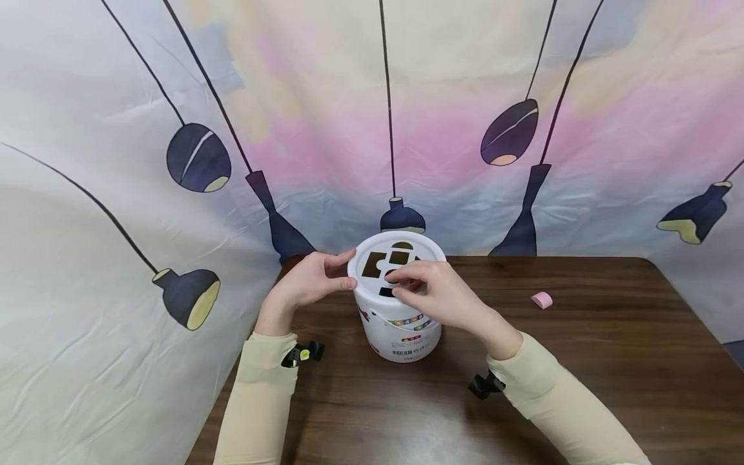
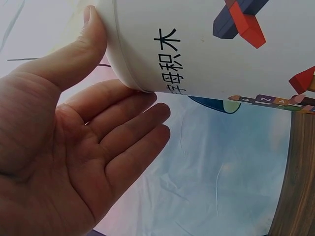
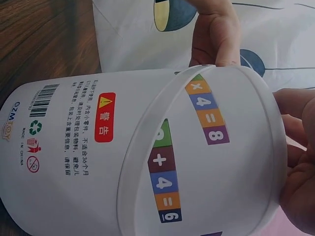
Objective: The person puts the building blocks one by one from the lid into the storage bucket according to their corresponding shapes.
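Your white plastic tub with the shape-cutout lid (image 1: 398,294) stands upright on the dark wooden bench (image 1: 581,361), directly ahead of you and between your two hands. Its long axis runs straight up, with the lid facing you from above.

Your left hand (image 1: 310,279) lies against the tub's left side at the lid rim (image 2: 123,64). The left wrist view shows the thumb (image 2: 81,46) pressed on the rim and the other fingers nearly straight under it, so this hand steadies the tub without wrapping round it.

Your right hand (image 1: 433,294) sits over the near right part of the lid, fingertips bent down toward the dark cutouts (image 1: 386,265). Whether they pinch a small piece there or only touch the lid cannot be told from these views; the fingers hide that spot. The right wrist view shows only the tub's printed wall (image 3: 162,162), with its coloured number squares and a red warning label, and the fingertips at the top edge.

Both hands touch the tub, but the right one is the one over the openings. A small pink block (image 1: 542,299) lies on the bench well off to your right, nearer your right hand than your left, and apart from the tub.
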`<act>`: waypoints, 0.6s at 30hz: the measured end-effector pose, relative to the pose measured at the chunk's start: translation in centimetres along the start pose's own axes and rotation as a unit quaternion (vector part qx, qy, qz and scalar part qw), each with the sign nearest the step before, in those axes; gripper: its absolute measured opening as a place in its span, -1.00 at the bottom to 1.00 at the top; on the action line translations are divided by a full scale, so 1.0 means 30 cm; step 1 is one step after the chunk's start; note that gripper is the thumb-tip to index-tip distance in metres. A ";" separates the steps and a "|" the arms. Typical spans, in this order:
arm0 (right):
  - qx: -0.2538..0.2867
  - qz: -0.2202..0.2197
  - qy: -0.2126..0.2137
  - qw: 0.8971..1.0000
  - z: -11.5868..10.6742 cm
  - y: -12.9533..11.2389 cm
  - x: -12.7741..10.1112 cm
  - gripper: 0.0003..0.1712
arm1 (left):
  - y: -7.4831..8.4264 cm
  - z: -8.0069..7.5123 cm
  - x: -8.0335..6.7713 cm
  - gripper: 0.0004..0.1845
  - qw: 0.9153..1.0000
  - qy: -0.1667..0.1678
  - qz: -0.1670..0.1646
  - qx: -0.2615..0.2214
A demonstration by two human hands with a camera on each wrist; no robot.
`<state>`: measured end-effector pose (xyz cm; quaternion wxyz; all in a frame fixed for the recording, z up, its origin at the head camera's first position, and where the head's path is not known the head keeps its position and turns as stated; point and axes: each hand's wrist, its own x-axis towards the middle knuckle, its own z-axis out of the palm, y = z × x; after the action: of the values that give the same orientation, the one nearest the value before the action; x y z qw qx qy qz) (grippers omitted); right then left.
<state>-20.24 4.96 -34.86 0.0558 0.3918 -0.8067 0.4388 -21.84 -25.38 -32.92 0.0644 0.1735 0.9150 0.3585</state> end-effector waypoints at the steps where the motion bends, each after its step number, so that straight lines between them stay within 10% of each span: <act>1: 0.000 -0.002 0.001 1.000 -0.001 0.002 -0.001 -0.74 | 0.000 0.000 0.000 -0.20 1.000 0.001 0.001 0.000; 7: 0.025 -0.023 0.027 0.999 0.003 0.018 -0.007 -0.71 | 0.000 -0.001 -0.005 -0.21 1.000 0.002 -0.007 -0.002; 18: 0.100 0.028 0.270 0.957 -0.111 0.145 -0.086 -0.72 | 0.007 0.001 -0.001 -0.23 1.000 0.004 -0.008 -0.003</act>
<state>-22.27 10.30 -36.85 0.2199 0.2396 -0.7243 0.6079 -21.75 -25.24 -32.81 0.0645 0.1647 0.9156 0.3610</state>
